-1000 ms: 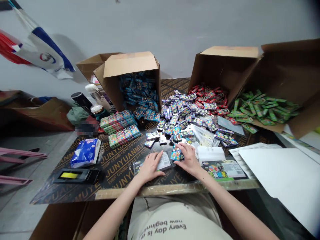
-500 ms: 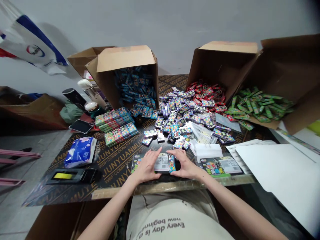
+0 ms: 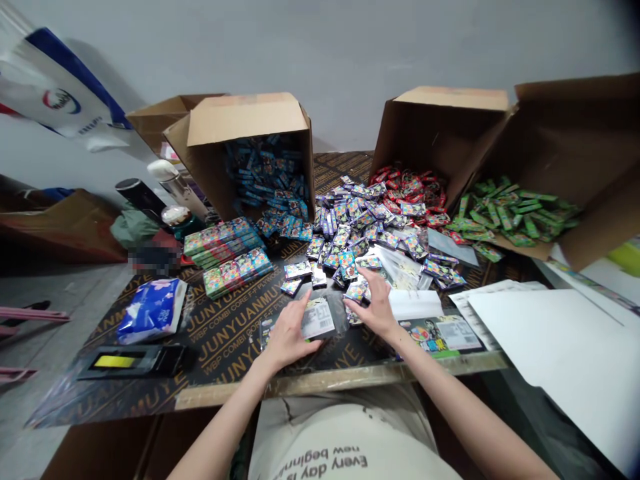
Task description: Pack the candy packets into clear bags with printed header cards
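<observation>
My left hand (image 3: 290, 333) rests at the near edge of the black printed board, touching a transparent plastic sleeve (image 3: 320, 319) with a printed card inside. My right hand (image 3: 377, 307) stands raised beside the sleeve, fingers apart, close to small foil packets (image 3: 357, 291) at the edge of a large multicoloured pile (image 3: 350, 227). Red packets (image 3: 410, 193) and green packets (image 3: 515, 220) spill from tipped cardboard boxes at the back right. Blue packets (image 3: 265, 177) fill a tipped box at the back left. Two rows of stacked packet strips (image 3: 235, 263) lie left of the pile.
A printed card sheet (image 3: 440, 332) and white paper (image 3: 415, 305) lie right of my hands, with large white boards (image 3: 555, 347) beyond. A tissue pack (image 3: 150, 310), a black dispenser (image 3: 130, 363) and bottles (image 3: 140, 197) stand to the left.
My hands have moved apart from the packet they were cupping half a second ago. The right hand has lifted away, and the sleeve now lies open to view between them.
</observation>
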`<state>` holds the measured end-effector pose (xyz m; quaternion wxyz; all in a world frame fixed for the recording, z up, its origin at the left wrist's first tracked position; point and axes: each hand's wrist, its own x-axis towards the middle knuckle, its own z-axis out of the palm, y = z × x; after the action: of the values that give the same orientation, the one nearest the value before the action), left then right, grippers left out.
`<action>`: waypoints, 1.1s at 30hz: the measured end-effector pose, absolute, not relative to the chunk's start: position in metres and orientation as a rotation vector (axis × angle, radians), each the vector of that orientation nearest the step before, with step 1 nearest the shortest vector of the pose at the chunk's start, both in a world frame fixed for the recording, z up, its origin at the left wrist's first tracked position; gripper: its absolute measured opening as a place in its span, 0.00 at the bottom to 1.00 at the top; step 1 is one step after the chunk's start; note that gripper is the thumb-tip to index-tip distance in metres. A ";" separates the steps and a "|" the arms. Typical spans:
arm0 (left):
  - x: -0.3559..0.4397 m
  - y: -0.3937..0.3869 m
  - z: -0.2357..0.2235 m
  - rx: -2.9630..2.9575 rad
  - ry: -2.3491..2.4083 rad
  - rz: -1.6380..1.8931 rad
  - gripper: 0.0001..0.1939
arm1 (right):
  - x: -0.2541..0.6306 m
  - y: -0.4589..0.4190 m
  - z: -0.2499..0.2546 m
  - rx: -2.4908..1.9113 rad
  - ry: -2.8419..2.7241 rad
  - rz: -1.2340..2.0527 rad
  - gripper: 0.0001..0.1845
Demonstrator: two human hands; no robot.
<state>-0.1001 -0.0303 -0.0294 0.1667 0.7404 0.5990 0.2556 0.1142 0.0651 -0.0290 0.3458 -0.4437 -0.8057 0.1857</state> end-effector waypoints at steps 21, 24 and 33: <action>-0.104 -0.031 -0.053 2.113 1.750 0.433 0.49 | 0.074 0.124 -0.025 -0.982 -2.678 0.060 0.37; -0.100 -0.031 -0.055 2.105 1.774 0.425 0.49 | 0.040 0.127 -0.028 -0.811 -2.879 0.105 0.39; -0.103 -0.041 -0.059 2.076 1.718 0.496 0.50 | 0.005 0.145 -0.038 -0.809 -2.930 0.181 0.48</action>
<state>-0.1034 -0.0412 -0.0591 0.1992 0.7425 0.6145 0.1774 0.0048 0.1453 -0.0376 0.0484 -0.2653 -0.9611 0.0593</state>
